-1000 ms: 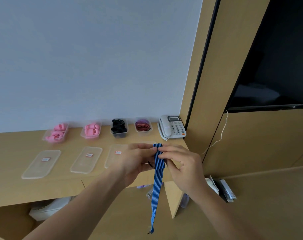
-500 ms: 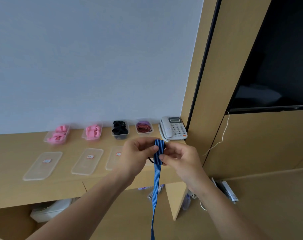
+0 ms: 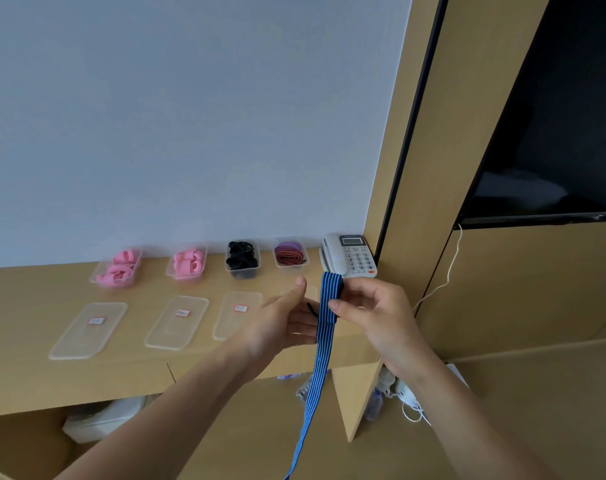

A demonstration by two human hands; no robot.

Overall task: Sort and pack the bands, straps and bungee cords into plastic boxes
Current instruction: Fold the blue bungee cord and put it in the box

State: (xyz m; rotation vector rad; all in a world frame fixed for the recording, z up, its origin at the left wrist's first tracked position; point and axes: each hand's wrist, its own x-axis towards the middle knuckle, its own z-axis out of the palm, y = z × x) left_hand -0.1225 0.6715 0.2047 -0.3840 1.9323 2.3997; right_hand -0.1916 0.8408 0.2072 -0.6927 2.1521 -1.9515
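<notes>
the sorting looks well under way but not finished. four small clear plastic boxes stand in a row along the back of the light wooden desk (image 3: 35, 382): two boxes of pink rolled bands, the left one (image 3: 117, 268) and the next (image 3: 188, 262), one box of black straps (image 3: 243, 258), and one box of red and purple bands (image 3: 290, 255). all four are open on top. three clear plastic lids with red-edged labels lie flat in front of them: the left lid (image 3: 88, 330), the middle lid (image 3: 177, 322) and the right lid (image 3: 237, 315); a fourth lid may lie behind the hands, but i cannot tell.

one long blue strap with dark stripes (image 3: 324, 336) is not yet packed. it is held above the front edge of the desk, folded over at the top, its tail hanging down past the desk toward the floor. the right hand (image 3: 370, 310) pinches the folded top between thumb and fingers. the left hand (image 3: 287, 315) sits just beside the strap with its thumb raised and fingers loosely spread; whether it grips anything i cannot tell, though a thin black bit shows by its fingers.

what i judge is left: finish folding this strap, place it in a box, and fit the lids. a white desk telephone (image 3: 351, 255) stands at the desk's right end.
</notes>
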